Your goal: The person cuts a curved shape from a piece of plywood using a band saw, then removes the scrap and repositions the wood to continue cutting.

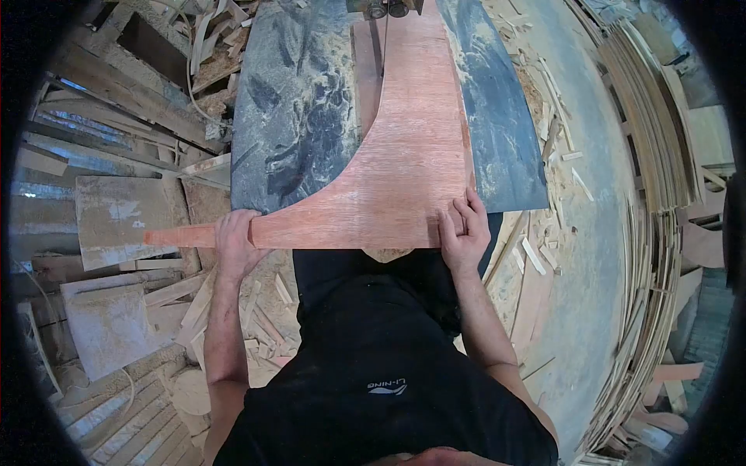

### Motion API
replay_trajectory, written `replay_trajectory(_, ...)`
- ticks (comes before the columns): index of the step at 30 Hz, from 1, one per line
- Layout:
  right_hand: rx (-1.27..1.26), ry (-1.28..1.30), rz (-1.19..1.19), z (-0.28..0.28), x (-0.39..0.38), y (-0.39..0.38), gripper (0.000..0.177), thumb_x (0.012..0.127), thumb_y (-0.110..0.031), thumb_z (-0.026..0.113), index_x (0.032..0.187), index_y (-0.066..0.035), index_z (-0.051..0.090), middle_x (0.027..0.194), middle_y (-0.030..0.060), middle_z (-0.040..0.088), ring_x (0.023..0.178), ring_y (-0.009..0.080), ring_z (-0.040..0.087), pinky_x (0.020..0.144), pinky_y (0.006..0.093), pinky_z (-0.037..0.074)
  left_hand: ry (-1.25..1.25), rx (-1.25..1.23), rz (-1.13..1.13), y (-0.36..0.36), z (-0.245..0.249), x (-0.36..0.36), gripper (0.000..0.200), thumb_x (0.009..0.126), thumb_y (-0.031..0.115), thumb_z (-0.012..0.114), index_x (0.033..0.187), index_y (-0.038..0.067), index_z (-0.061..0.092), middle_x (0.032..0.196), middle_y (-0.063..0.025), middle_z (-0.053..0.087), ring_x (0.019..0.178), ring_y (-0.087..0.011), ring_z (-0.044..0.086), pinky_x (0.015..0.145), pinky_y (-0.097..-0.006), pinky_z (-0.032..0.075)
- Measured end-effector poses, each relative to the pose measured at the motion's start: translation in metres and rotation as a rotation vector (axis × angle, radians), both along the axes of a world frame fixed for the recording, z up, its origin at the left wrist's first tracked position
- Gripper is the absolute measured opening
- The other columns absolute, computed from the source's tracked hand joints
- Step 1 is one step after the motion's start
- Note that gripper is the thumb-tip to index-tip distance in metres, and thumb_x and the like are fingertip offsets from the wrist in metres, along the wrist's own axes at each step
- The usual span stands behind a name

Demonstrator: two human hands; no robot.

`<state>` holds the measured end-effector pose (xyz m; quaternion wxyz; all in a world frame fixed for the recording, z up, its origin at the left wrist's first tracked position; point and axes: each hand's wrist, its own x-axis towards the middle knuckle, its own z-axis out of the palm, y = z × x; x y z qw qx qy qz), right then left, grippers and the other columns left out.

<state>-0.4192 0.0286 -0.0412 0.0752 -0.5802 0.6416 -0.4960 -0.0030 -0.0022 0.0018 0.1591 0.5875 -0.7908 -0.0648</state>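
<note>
A large reddish plywood panel with a curved left edge lies on the dusty dark saw table. A thin saw blade stands at the panel's upper left edge, below a guide. Beside the blade lies a narrower plywood strip. My left hand is closed around the panel's narrow left arm, whose tip sticks out beyond it. My right hand grips the panel's lower right corner, fingers curled over the top face.
Wood offcuts and sawdust litter the floor on both sides. Tall stacks of thin boards line the right. Planks and square boards lie at the left, with a cable near the table's left edge.
</note>
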Motion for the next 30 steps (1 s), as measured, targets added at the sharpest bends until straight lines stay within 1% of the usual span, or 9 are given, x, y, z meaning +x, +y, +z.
replay_trajectory(2,-0.018,-0.008,0.000,-0.0020,-0.0006,-0.0005,0.034,0.076,-0.013,0.081,0.105,-0.001,0.068,0.131,0.0213,0.059,0.119,0.0345,0.059,0.100,0.0412,0.047,-0.011,0.001,0.003,-0.0004,-0.0010,-0.0001,0.062,0.058,0.035,0.088,0.107,0.008,0.062,0.105,-0.0097,0.063,0.105,-0.0310,0.057,0.094,-0.0440,0.040)
replay_trajectory(5,-0.001,-0.004,0.012,-0.0026,-0.0022,-0.0007,0.033,0.081,-0.014,0.078,0.108,0.002,0.067,0.131,0.0258,0.058,0.121,0.0352,0.058,0.102,0.0413,0.046,-0.010,-0.011,0.000,-0.0006,-0.0019,-0.0011,0.061,0.058,0.035,0.088,0.107,0.008,0.062,0.104,-0.0097,0.063,0.105,-0.0310,0.057,0.094,-0.0437,0.040)
replay_trajectory(8,-0.003,-0.014,-0.006,-0.0047,-0.0032,-0.0024,0.034,0.076,-0.013,0.081,0.105,-0.002,0.068,0.131,0.0212,0.060,0.119,0.0342,0.059,0.101,0.0413,0.047,-0.014,-0.006,0.001,-0.0005,-0.0031,-0.0011,0.061,0.059,0.035,0.088,0.107,0.008,0.062,0.105,-0.0097,0.063,0.105,-0.0310,0.057,0.094,-0.0434,0.040)
replay_trajectory(11,-0.008,-0.020,-0.007,-0.0093,-0.0054,-0.0035,0.034,0.076,-0.013,0.081,0.106,-0.002,0.069,0.130,0.0216,0.060,0.119,0.0345,0.059,0.101,0.0414,0.047,-0.010,0.026,0.021,0.0005,-0.0039,-0.0020,0.059,0.058,0.026,0.086,0.109,0.008,0.061,0.107,-0.0094,0.062,0.106,-0.0312,0.057,0.095,-0.0434,0.039)
replay_trajectory(14,0.036,-0.025,0.015,-0.0020,-0.0054,-0.0029,0.034,0.081,-0.013,0.077,0.108,0.004,0.068,0.132,0.0256,0.057,0.124,0.0343,0.057,0.104,0.0416,0.044,-0.002,0.010,0.011,0.0004,-0.0042,-0.0031,0.060,0.058,0.027,0.086,0.109,0.008,0.061,0.107,-0.0098,0.062,0.105,-0.0315,0.057,0.095,-0.0433,0.040)
replay_trajectory(17,0.029,-0.042,0.012,-0.0041,-0.0066,-0.0042,0.033,0.080,-0.012,0.077,0.108,0.003,0.068,0.132,0.0253,0.057,0.123,0.0339,0.057,0.104,0.0409,0.044,-0.002,0.008,0.009,0.0002,-0.0044,-0.0032,0.062,0.057,0.029,0.087,0.109,0.008,0.061,0.107,-0.0102,0.062,0.106,-0.0317,0.056,0.095,-0.0432,0.039)
replay_trajectory(20,0.015,-0.020,-0.018,-0.0058,-0.0070,-0.0055,0.034,0.077,-0.015,0.081,0.106,-0.001,0.069,0.128,0.0221,0.061,0.119,0.0345,0.060,0.101,0.0415,0.047,-0.015,0.026,0.028,0.0003,-0.0035,-0.0050,0.063,0.057,0.030,0.087,0.110,0.008,0.061,0.108,-0.0107,0.062,0.108,-0.0318,0.056,0.096,-0.0430,0.039)
replay_trajectory(30,0.030,-0.025,-0.025,-0.0039,-0.0089,-0.0093,0.032,0.078,-0.016,0.080,0.105,-0.001,0.070,0.128,0.0236,0.060,0.119,0.0344,0.060,0.100,0.0409,0.047,-0.018,0.027,0.023,0.0007,-0.0046,-0.0060,0.061,0.059,0.027,0.086,0.111,0.008,0.061,0.111,-0.0119,0.061,0.110,-0.0328,0.055,0.097,-0.0442,0.040)
